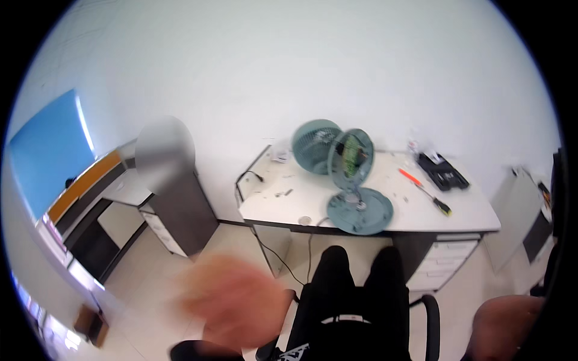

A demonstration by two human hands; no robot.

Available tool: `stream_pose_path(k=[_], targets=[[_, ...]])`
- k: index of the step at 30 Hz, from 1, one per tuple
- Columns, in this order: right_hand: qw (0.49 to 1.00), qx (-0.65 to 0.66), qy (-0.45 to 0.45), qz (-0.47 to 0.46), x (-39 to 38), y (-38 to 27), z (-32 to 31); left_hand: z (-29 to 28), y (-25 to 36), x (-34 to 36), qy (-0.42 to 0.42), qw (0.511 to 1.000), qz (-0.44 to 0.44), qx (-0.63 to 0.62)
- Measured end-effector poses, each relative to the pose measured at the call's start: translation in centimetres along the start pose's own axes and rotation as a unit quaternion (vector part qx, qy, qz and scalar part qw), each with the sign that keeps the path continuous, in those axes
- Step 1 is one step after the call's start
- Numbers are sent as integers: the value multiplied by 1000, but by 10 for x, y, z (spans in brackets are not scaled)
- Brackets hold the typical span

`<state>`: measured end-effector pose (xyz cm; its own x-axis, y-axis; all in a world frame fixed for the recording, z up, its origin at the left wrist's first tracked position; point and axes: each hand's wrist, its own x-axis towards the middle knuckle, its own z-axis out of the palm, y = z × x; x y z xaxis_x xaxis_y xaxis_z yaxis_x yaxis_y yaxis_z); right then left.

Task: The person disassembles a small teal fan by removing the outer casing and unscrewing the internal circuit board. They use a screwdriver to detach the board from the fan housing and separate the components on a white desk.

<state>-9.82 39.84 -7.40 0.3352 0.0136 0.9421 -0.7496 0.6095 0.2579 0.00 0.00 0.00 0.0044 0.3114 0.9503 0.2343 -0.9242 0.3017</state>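
My left hand (232, 295) is low, left of the chair seat, its fingers smeared by motion. My right hand (500, 322) is at the lower right edge, beyond the chair's armrest (431, 319), with its fingers hard to make out. Ahead on the white desk (283, 209) stands a teal fan (360, 210) on a round base, its head opened to show a green circuit board (350, 156) and the grille (311, 141) behind. Right of it lie an orange-handled tool (409, 177), a screwdriver with a black and yellow handle (442, 206) and an open black tool case (445, 174).
My legs (385, 268) extend under the desk from the chair, beside white drawers (439, 265). Dark cables (280, 259) run down to the floor. At left stand another desk unit (180, 213) and a blue window blind (51, 144). A white panel (512, 222) leans at right.
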Motion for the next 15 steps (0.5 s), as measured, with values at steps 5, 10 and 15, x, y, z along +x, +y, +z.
stream_pose_path(k=[5,10,15], targets=[[826,287,-406,265,-106,-81,67,-91,-149,-227,291,836,-264,383],[570,380,-442,579,-222,-99,74,-69,-216,-258,347,843,-339,233],[560,383,-372,633,-241,-126,74,-69,-193,-252,429,818,-382,30]])
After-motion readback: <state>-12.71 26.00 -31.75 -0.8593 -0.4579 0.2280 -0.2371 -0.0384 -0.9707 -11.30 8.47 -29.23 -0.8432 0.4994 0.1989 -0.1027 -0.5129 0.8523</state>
